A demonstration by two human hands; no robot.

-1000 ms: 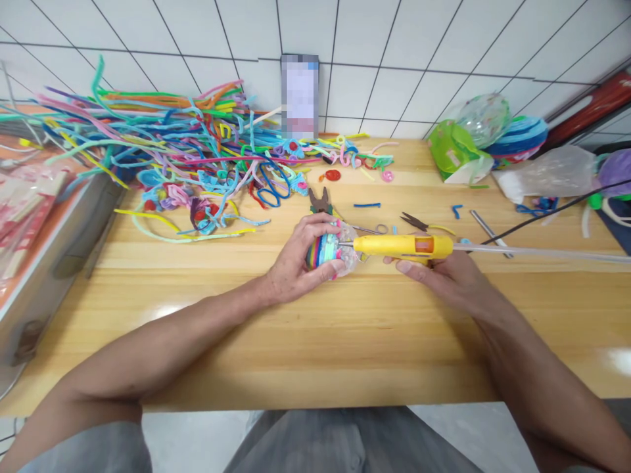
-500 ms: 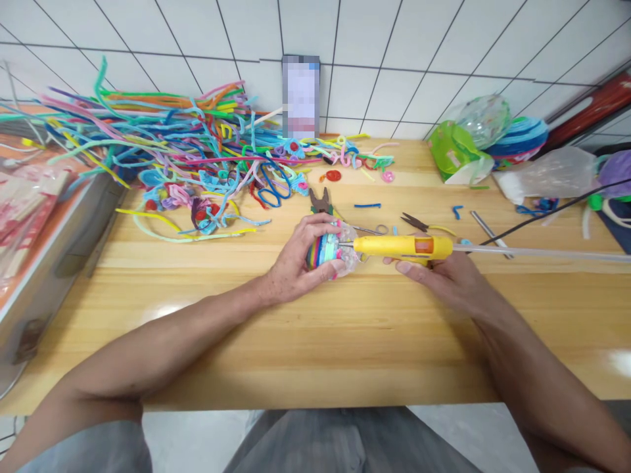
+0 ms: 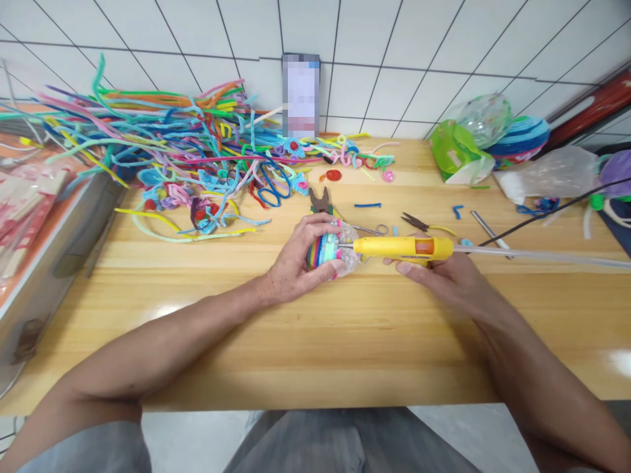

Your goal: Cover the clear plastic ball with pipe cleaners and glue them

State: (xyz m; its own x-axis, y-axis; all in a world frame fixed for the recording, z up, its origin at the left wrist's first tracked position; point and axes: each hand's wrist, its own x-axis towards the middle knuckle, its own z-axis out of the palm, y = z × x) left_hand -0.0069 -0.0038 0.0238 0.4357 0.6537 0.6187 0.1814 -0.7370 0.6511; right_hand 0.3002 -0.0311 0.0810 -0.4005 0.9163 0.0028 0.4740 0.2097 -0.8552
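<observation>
My left hand [image 3: 306, 257] is wrapped round a small craft piece [image 3: 327, 248] with bands of coloured pipe cleaner and a clear plastic part on its right. In my right hand [image 3: 446, 274] is a yellow hot glue gun [image 3: 394, 247], gripped from below with the fingers partly hidden. Its metal nozzle points left and meets the craft piece, or sits just above it; I cannot tell which. A long clear glue stick [image 3: 537, 254] sticks out of the gun's rear. Just beyond my left hand lie dark-jawed pliers [image 3: 320, 199] and scissors [image 3: 378, 230].
A heap of pipe cleaners [image 3: 172, 138] covers the back left. A phone [image 3: 301, 95] leans on the tiled wall. Behind the glue gun lie other pliers [image 3: 417, 222] and a metal rod [image 3: 488, 230]. Wrapped balls [image 3: 520, 141] stand back right, near a black cable [image 3: 547, 211].
</observation>
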